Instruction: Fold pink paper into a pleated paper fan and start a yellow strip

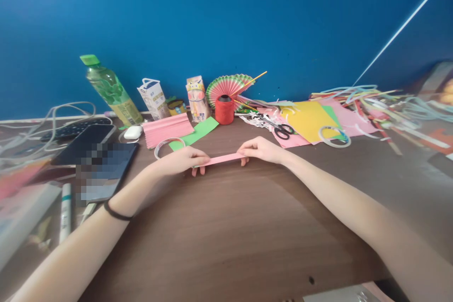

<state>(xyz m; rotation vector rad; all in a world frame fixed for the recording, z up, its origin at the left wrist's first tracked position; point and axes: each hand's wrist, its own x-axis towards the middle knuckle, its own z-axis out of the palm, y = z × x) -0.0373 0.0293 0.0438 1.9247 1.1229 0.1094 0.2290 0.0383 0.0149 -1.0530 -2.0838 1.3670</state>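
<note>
A narrow pink paper strip (pixel 225 158) is stretched between my two hands above the brown table. My left hand (pixel 187 159) pinches its left end, and my right hand (pixel 257 149) pinches the right end. Behind my left hand lie a tape roll (pixel 157 150), a green paper piece (pixel 201 132) and a pleated pink paper (pixel 168 129). A red thread spool (pixel 224 110) stands behind the strip, in front of a pink and green pleated fan (pixel 226 86).
Black scissors (pixel 283 131), yellow paper (pixel 306 120) and another tape roll (pixel 334 137) lie right of the spool. A green bottle (pixel 112 92), cartons (pixel 154 99), a phone (pixel 85 144), a marker (pixel 65 212) and cables stand or lie at left.
</note>
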